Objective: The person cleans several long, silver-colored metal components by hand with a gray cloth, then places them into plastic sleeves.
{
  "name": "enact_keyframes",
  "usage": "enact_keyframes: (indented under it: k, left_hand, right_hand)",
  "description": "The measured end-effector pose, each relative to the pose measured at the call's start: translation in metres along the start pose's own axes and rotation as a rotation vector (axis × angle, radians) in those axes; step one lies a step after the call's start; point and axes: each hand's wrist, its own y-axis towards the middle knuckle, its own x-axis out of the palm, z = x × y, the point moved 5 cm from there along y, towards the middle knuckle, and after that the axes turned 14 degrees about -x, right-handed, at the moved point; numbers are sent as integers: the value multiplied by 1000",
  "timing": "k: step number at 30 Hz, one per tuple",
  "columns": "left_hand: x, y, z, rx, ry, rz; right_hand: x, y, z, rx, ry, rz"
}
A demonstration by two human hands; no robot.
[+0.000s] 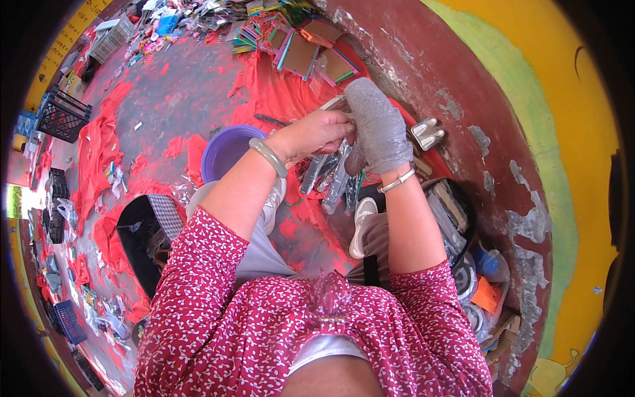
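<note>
My right hand (377,126) is inside a fuzzy grey mitt (374,109) that hides the fingers; its long outline looks stretched out, with a thumb part hanging at its lower left. My left hand (321,135) is bare, with a pale bangle on the wrist. Its fingers are closed together against the mitt's left edge; what they pinch is hidden. Below both hands, several clear-wrapped dark packets (327,175) lie on the red sheeting. A pair of whitish gloves (428,134) lies to the right of the mitt.
A purple basin (228,142) stands left of my left forearm. Open black bags (135,231) flank my legs. Coloured-edge boards (301,54) are piled ahead by the peeling wall (456,73). Black crates (64,116) and scattered goods line the far left.
</note>
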Motion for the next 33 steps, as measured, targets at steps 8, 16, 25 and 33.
enact_keyframes:
  k: [8, 16, 25, 33]
  left_hand:
    - [7, -14, 15, 55, 4, -91]
    - [1, -20, 13, 68, 94, -57]
    - [-11, -41, 26, 129, -141, 40]
    - [2, -23, 15, 190, -338, -243]
  right_hand:
    - [14, -18, 29, 466, 544, 16]
    - [8, -18, 41, 580, 812, 279]
    - [5, -54, 91, 1002, 1291, 670]
    - [14, -3, 4, 12, 752, 88]
